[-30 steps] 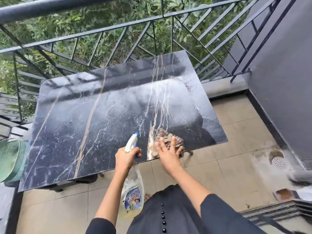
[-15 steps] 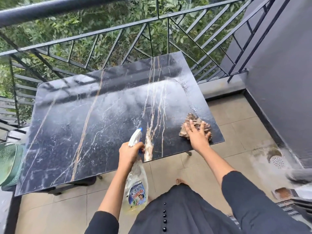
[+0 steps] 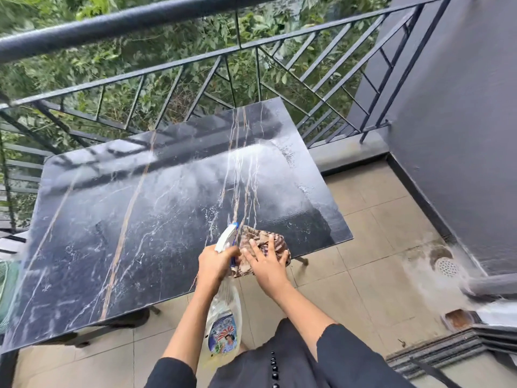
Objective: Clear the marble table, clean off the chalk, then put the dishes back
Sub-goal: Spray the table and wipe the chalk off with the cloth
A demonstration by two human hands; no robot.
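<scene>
- Right hand [image 3: 268,268] presses the cloth [image 3: 249,233], fingers spread flat; wipe overlapping strokes across the bench [image 3: 140,233] (haze shows mid-slab).
- Left hand [image 3: 216,261] fingers grip the spray bottle [image 3: 223,323].

Glossy wet marble table [image 3: 145,233]; woven cloth [image 3: 260,242]; clear plastic spray bottle [image 3: 223,317].

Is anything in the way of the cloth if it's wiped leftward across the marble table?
Only the spray bottle: the left hand holds its head right beside the cloth, on its left, at the near edge of the table. The right hand presses the cloth. Farther left, nothing visible stands on the marble.
</scene>
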